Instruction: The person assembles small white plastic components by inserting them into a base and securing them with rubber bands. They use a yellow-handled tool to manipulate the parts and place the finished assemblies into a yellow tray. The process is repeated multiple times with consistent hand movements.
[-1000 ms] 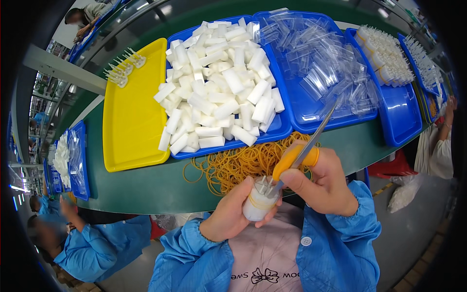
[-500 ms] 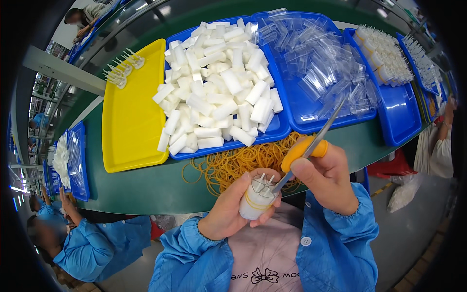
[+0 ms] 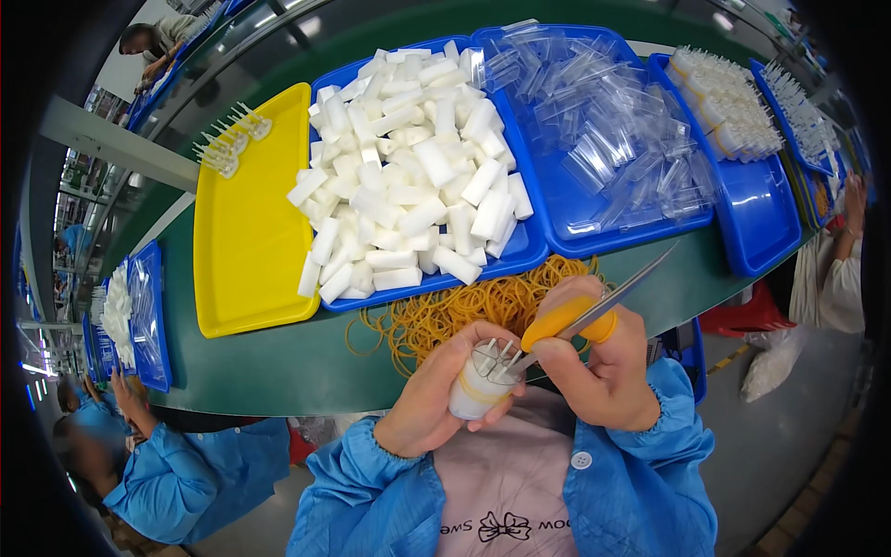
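Note:
My left hand (image 3: 434, 395) is closed around a short round bundle (image 3: 479, 399). White, foam-like material fills it, a clear plastic wall shows at its rim, and a yellow rubber band circles it. Thin white prongs stick up from its open top. Between the thumb and fingers of my right hand (image 3: 594, 376) are slim metal tweezers (image 3: 608, 302), slanted with the low end at the bundle's right rim. Bright yellow coverings wrap the fingers there. The exact contact at the tip is too small to make out.
Yellow rubber bands (image 3: 464, 306) lie heaped beyond my hands. Behind them stand a yellow tray (image 3: 251, 269) with pronged white pieces, a blue tray (image 3: 524, 246) of white foam blocks (image 3: 408, 186), and another blue tray (image 3: 580, 243) of clear plastic sheets. Banded bundles (image 3: 729, 102) sit farther right. Co-workers sit leftward.
My right hand and the tweezers have moved left and a little down, and the tweezers lean flatter. The bundle has shifted slightly left in my left hand.

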### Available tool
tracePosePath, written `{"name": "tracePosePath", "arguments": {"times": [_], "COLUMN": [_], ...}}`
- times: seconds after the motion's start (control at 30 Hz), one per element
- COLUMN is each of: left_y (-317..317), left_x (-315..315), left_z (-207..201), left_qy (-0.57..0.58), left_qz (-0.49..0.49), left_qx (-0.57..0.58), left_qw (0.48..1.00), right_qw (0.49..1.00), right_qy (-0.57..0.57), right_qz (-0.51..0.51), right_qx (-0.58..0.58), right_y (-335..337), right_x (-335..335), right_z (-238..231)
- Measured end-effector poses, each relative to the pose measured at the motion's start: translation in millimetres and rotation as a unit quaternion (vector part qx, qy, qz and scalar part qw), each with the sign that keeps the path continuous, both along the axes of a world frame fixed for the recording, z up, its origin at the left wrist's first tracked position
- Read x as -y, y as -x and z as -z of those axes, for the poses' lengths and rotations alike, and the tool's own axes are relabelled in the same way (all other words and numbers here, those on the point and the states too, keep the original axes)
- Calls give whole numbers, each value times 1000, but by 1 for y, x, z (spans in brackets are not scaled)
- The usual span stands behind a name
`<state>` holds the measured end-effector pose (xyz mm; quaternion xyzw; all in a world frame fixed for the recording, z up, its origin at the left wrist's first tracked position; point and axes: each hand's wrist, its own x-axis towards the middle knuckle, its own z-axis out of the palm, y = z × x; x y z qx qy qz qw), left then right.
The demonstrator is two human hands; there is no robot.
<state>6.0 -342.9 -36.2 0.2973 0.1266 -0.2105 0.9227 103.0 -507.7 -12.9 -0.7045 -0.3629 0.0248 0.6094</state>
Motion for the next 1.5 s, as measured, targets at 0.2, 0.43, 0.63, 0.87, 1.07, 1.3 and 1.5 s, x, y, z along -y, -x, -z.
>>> {"name": "tracePosePath", "arguments": {"times": [0.2,0.43,0.63,0.87,1.07,1.3,1.5], "left_y": [-3,-2,-3,-6,-2,3,2], "left_x": [-2,-9,-10,-4,4,12,12], "left_z": [-1,7,-2,-16,-13,-9,-4], "left_qy": [49,122,71,75,53,23,34], "left_qz": [1,-6,-58,-61,-51,-12,-10], "left_qx": [24,39,35,30,7,1,17], "left_qw": [999,992,995,995,997,1000,999], "right_qw": [956,989,890,802,982,959,953], "right_qy": [-132,69,296,406,144,213,206], "right_qz": [-16,133,294,346,109,-51,-18], "right_qx": [-261,-4,184,269,52,179,220], "right_y": [3,-23,-36,-51,-12,7,9], "right_x": [2,43,98,125,70,13,10], "right_z": [-8,-19,1,28,-5,-28,-21]}}
